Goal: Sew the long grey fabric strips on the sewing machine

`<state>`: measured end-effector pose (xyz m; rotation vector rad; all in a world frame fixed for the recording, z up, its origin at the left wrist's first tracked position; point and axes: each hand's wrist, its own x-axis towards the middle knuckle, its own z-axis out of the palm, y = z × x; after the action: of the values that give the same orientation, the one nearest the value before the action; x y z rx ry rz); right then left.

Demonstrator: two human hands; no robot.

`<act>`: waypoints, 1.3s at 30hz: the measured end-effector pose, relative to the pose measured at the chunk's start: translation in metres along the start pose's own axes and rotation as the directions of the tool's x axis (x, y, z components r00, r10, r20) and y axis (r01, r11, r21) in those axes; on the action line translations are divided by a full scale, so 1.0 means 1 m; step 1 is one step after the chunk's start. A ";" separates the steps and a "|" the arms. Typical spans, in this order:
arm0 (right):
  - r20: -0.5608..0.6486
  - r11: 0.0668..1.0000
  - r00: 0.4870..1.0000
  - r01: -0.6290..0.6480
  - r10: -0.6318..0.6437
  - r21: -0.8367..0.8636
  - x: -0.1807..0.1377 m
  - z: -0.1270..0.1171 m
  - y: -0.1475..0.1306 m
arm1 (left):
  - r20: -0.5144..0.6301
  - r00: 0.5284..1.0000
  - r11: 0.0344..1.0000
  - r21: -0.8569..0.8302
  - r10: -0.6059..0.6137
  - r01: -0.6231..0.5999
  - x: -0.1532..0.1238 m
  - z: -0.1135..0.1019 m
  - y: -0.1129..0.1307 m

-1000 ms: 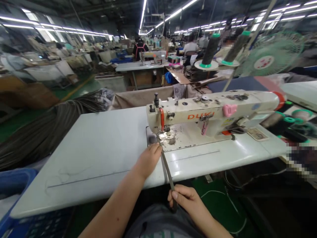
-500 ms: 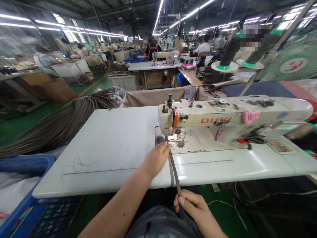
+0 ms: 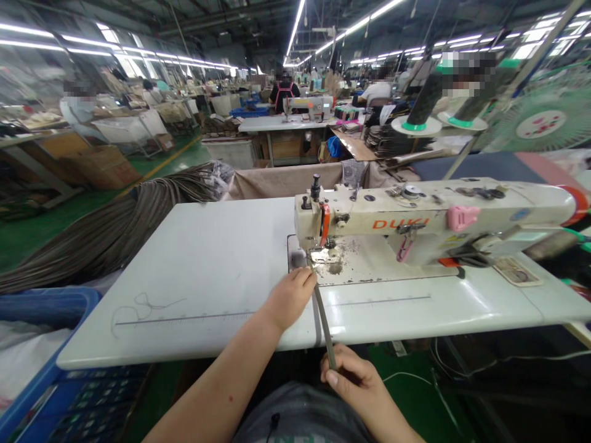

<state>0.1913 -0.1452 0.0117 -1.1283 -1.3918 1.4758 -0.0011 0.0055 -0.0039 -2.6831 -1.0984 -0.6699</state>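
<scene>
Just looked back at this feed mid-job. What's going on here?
A person is working at a sewing machine. Their right hand pinches a narrow, dark strip just off the front edge of the white table. The strip runs up to the left hand, whose fingers are close to the needle area; their exact grip is hidden. To the left, a large bundle of dark strips lies beyond the table.

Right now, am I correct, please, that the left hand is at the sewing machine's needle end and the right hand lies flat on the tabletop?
Not quite: the head view shows the right hand pinching the narrow strip in front of the near edge of the tabletop, not lying flat. The left hand is at the needle end of the sewing machine.
</scene>
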 end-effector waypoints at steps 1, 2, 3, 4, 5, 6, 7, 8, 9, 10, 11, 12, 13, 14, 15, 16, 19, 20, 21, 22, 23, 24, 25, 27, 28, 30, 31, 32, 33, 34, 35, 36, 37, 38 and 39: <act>-0.042 1.000 0.999 -0.017 0.017 -0.001 0.001 0.001 0.002 | 0.002 1.000 1.000 0.007 0.000 0.000 0.000 0.000 0.000; -0.084 0.999 0.996 -0.040 0.041 0.010 0.001 0.002 0.004 | 0.009 1.000 1.000 0.012 0.004 -0.004 0.000 0.000 0.000; -0.120 0.997 0.990 -0.068 0.072 0.037 0.002 0.003 0.006 | 0.017 1.000 1.000 0.015 0.010 -0.010 0.000 0.000 0.000; -0.141 0.992 0.984 -0.097 0.108 0.078 0.003 0.005 0.007 | 0.025 1.000 1.000 0.014 0.015 -0.016 0.000 0.000 0.000; -0.147 0.984 0.979 -0.125 0.143 0.124 0.004 0.006 0.008 | 0.029 0.999 1.000 0.010 0.019 -0.019 0.000 -0.001 0.000; -0.142 0.975 0.975 -0.147 0.171 0.164 0.004 0.007 0.009 | 0.030 0.999 1.000 0.006 0.019 -0.019 0.000 -0.002 0.000; -0.132 0.968 0.973 -0.162 0.189 0.189 0.005 0.007 0.009 | 0.026 1.000 1.000 0.004 0.017 -0.017 0.000 -0.002 0.000; -0.120 0.965 0.973 -0.172 0.198 0.198 0.005 0.008 0.008 | 0.021 1.000 1.000 0.004 0.013 -0.014 0.000 -0.003 0.000; -0.113 0.965 0.974 -0.174 0.199 0.198 0.005 0.008 0.007 | 0.016 1.000 1.000 0.002 0.009 -0.009 0.000 -0.003 0.001; -0.111 0.965 0.974 -0.172 0.196 0.196 0.004 0.009 0.006 | 0.015 1.000 1.000 -0.002 0.004 -0.004 0.000 -0.003 0.001; -0.109 0.966 0.975 -0.169 0.192 0.195 0.004 0.009 0.005 | 0.017 1.000 1.000 -0.008 -0.004 0.004 0.000 -0.003 0.001; -0.108 0.967 0.976 -0.167 0.190 0.193 0.002 0.009 0.004 | 0.020 1.000 1.000 -0.016 -0.013 0.013 0.000 -0.003 0.001; -0.105 0.968 0.977 -0.164 0.186 0.191 0.001 0.008 0.004 | 0.026 0.999 0.999 -0.026 -0.021 0.022 -0.001 -0.003 0.001; -0.102 0.969 0.978 -0.161 0.183 0.189 0.000 0.008 0.003 | 0.032 0.999 0.999 -0.035 -0.028 0.029 -0.001 -0.002 0.001; -0.097 0.970 0.979 -0.161 0.181 0.184 -0.002 0.008 0.003 | 0.036 0.999 0.999 -0.042 -0.033 0.034 -0.001 -0.001 0.001; -0.090 0.970 0.979 -0.164 0.182 0.180 -0.003 0.008 0.002 | 0.040 0.999 0.998 -0.046 -0.035 0.037 -0.002 -0.001 0.000; -0.070 0.968 0.979 -0.177 0.192 0.175 -0.004 0.006 0.001 | 0.048 0.999 0.998 -0.049 -0.026 0.029 -0.002 0.000 -0.001; -0.066 0.968 0.979 -0.180 0.194 0.174 -0.004 0.006 0.001 | 0.047 0.999 0.999 -0.047 -0.021 0.023 -0.002 0.000 -0.001; -0.063 0.968 0.979 -0.181 0.195 0.173 -0.004 0.005 0.000 | 0.044 0.999 0.999 -0.042 -0.016 0.018 -0.002 0.000 -0.001; -0.060 0.968 0.979 -0.181 0.194 0.172 -0.004 0.005 0.000 | 0.041 0.999 0.999 -0.037 -0.012 0.014 -0.002 -0.001 -0.001; -0.055 0.969 0.980 -0.181 0.192 0.169 -0.004 0.004 -0.001 | 0.038 0.999 0.999 -0.031 -0.011 0.012 -0.001 -0.001 -0.001; -0.050 0.969 0.980 -0.181 0.192 0.166 -0.004 0.004 -0.001 | 0.034 0.999 1.000 -0.027 -0.011 0.012 -0.001 -0.001 -0.001; -0.047 0.970 0.980 -0.181 0.191 0.162 -0.004 0.004 -0.001 | 0.033 0.999 1.000 -0.024 -0.010 0.011 -0.001 -0.002 0.000; -0.044 0.971 0.981 -0.180 0.189 0.157 -0.004 0.004 -0.001 | 0.031 0.999 1.000 -0.022 -0.008 0.009 -0.002 -0.002 0.000; -0.044 0.971 0.981 -0.179 0.188 0.156 -0.004 0.003 -0.001 | 0.030 1.000 1.000 -0.022 -0.007 0.007 -0.002 -0.001 -0.001; -0.047 0.972 0.982 -0.176 0.186 0.157 -0.004 0.004 -0.001 | 0.030 1.000 1.000 -0.018 -0.003 0.004 -0.002 -0.001 -0.001; -0.047 0.972 0.982 -0.175 0.185 0.157 -0.004 0.004 -0.001 | 0.032 0.999 1.000 -0.016 0.001 0.000 -0.003 -0.001 -0.001; -0.046 0.972 0.982 -0.175 0.184 0.158 -0.005 0.004 -0.001 | 0.036 0.999 1.000 -0.015 0.005 -0.005 -0.003 -0.001 -0.002; -0.045 0.972 0.982 -0.175 0.184 0.157 -0.005 0.004 -0.001 | 0.040 0.999 1.000 -0.015 0.008 -0.008 -0.003 -0.001 -0.002; -0.042 0.972 0.982 -0.175 0.184 0.156 -0.005 0.004 -0.001 | 0.045 0.999 1.000 -0.018 0.011 -0.010 -0.002 -0.002 -0.002; -0.043 0.973 0.983 -0.173 0.181 0.155 -0.005 0.004 -0.001 | 0.048 0.999 1.000 -0.022 0.011 -0.010 -0.002 -0.002 -0.002; -0.040 0.974 0.983 -0.170 0.178 0.152 -0.005 0.004 -0.001 | 0.050 0.999 1.000 -0.026 0.010 -0.009 -0.002 -0.003 -0.002; -0.038 0.975 0.984 -0.167 0.174 0.149 -0.005 0.004 0.000 | 0.049 0.999 1.000 -0.031 0.007 -0.005 -0.001 -0.003 -0.001; -0.037 0.976 0.985 -0.163 0.170 0.146 -0.005 0.004 0.000 | 0.046 0.999 0.999 -0.037 0.004 -0.002 -0.001 -0.003 -0.001; -0.037 0.977 0.985 -0.161 0.168 0.143 -0.005 0.004 0.000 | 0.046 0.999 0.999 -0.045 0.003 -0.001 0.000 -0.003 -0.001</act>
<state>0.1889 -0.1509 0.0122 -1.2054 -1.1654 1.6247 -0.0030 0.0048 -0.0009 -2.7501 -1.1051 -0.6436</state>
